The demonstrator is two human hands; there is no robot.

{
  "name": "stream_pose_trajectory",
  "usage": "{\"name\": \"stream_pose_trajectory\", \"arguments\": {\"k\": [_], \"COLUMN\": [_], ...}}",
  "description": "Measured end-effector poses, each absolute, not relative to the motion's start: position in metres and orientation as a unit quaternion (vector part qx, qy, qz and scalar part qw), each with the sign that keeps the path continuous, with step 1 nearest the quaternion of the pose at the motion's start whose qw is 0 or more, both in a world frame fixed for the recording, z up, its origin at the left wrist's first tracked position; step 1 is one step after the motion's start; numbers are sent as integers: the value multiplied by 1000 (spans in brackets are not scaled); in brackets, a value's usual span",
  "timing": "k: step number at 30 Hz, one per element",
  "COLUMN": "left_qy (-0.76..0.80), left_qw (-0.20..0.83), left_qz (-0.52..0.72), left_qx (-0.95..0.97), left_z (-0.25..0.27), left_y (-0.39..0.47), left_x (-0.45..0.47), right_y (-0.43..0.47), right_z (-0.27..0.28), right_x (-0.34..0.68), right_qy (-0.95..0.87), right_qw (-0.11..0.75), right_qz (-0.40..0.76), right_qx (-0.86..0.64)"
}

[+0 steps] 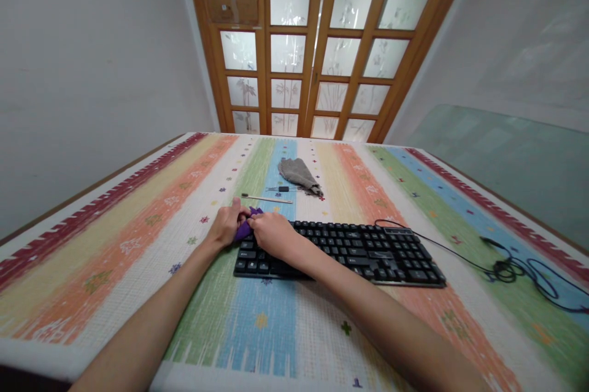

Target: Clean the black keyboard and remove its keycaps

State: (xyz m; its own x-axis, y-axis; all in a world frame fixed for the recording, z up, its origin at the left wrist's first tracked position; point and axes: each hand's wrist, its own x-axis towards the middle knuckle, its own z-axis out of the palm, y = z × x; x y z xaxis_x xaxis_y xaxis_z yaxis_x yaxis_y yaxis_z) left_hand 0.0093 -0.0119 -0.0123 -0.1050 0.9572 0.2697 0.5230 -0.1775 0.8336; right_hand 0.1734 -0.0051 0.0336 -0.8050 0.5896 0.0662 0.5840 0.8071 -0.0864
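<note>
A black keyboard [350, 252] lies on the striped tablecloth in front of me. Over its left end, a purple cloth [243, 230] is bunched between my two hands. My left hand [227, 224] grips the cloth at the keyboard's upper left corner, thumb pointing up. From the other side, my right hand [272, 232] pinches the same cloth, with its wrist above the keys. The keys directly under my right hand and the cloth are hidden.
Beyond the keyboard lie a toothbrush [267, 199], a small tool with a black middle [284, 189] and a crumpled grey cloth [299, 175]. The keyboard's black cable [506, 269] coils at the right. A pale green panel [506, 159] stands past the table's right edge.
</note>
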Motion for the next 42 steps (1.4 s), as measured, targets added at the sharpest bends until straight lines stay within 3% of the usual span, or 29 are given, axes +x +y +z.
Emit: {"name": "stream_pose_trajectory", "arguments": {"k": [9, 14, 29, 42], "left_qy": [598, 595, 596, 586], "left_qw": [219, 213, 209, 198], "left_qz": [432, 423, 409, 407], "left_qx": [639, 650, 658, 672], "left_z": [-11, -13, -11, -12], "left_y": [-13, -12, -13, -13], "left_x": [10, 8, 8, 10], "right_y": [-2, -4, 1, 4], "right_z": [36, 32, 68, 85], "right_x": [179, 179, 204, 215], "right_qy": [-954, -951, -961, -936], "right_qw": [32, 74, -43, -75], "right_qz": [14, 9, 16, 42], "right_qx": [-298, -301, -272, -342]}}
